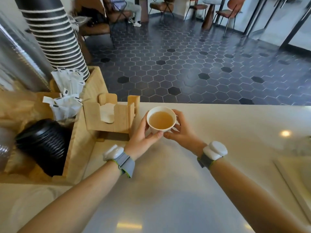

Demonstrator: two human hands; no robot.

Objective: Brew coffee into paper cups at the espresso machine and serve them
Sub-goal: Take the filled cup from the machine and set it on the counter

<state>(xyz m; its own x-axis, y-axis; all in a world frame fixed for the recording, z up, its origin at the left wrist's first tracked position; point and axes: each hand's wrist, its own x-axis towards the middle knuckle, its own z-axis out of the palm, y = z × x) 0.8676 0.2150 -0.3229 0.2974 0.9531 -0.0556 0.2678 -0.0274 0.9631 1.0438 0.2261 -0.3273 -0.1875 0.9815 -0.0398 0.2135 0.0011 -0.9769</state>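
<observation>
Pale table (210, 132), broad and mostly bare, edged at the far side by a dark hexagon-tiled floor (185, 64). At the left, a wooden organizer (80, 145) crowded with a tall stack of dark paper cups (55, 39), black lids (42, 143) and white sachets (67, 98). Just beside it, a wooden napkin holder (117, 118), close to the left hand (143, 138). Near the far table edge, a white paper cup (161, 119) of light brown drink, clasped between left and right hand (181, 130), fingers curled against its sides.
</observation>
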